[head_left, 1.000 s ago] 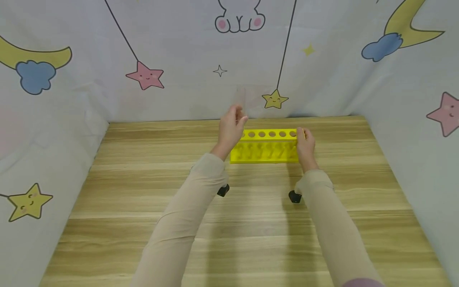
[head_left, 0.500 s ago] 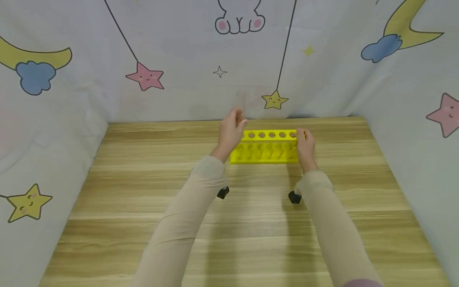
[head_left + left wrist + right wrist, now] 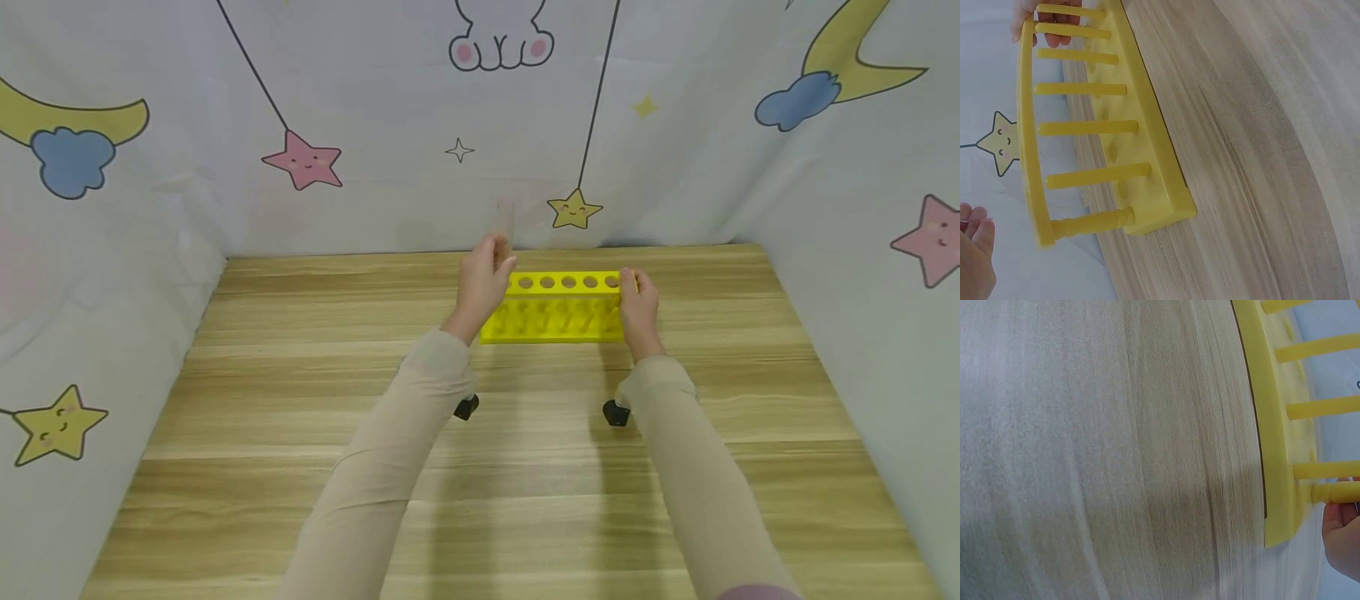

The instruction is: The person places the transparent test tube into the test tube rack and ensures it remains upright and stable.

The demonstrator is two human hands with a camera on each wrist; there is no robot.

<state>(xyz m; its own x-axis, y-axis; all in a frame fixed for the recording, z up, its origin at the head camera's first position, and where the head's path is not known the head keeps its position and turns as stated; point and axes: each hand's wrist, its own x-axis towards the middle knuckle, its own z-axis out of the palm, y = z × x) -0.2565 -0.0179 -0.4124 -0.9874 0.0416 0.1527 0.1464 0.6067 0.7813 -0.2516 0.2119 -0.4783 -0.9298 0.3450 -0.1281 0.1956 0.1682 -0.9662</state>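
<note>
A yellow test tube rack [image 3: 558, 292] stands upright at the back of the table, with a row of holes along its top and pegs below. My right hand [image 3: 640, 310] grips its right end; in the right wrist view my fingers [image 3: 1339, 540] are at the end post. Above the rack's left end my left hand [image 3: 482, 282] pinches a clear test tube [image 3: 506, 217], held upright and faint against the pale cloth. The tube's lower end is hidden behind the hand. In the left wrist view this hand [image 3: 975, 259] sits beside the rack's top bar [image 3: 1029, 137].
The wood-grain table [image 3: 540, 517] extends in front of the rack. White cloth [image 3: 397, 200] printed with stars and moons closes off the back and both sides. A black wrist device [image 3: 617, 412] hangs under the right sleeve, another [image 3: 466, 407] under the left.
My left hand has lowered slightly with the test tube, toward the rack's left end. The right hand and the rack have stayed put.
</note>
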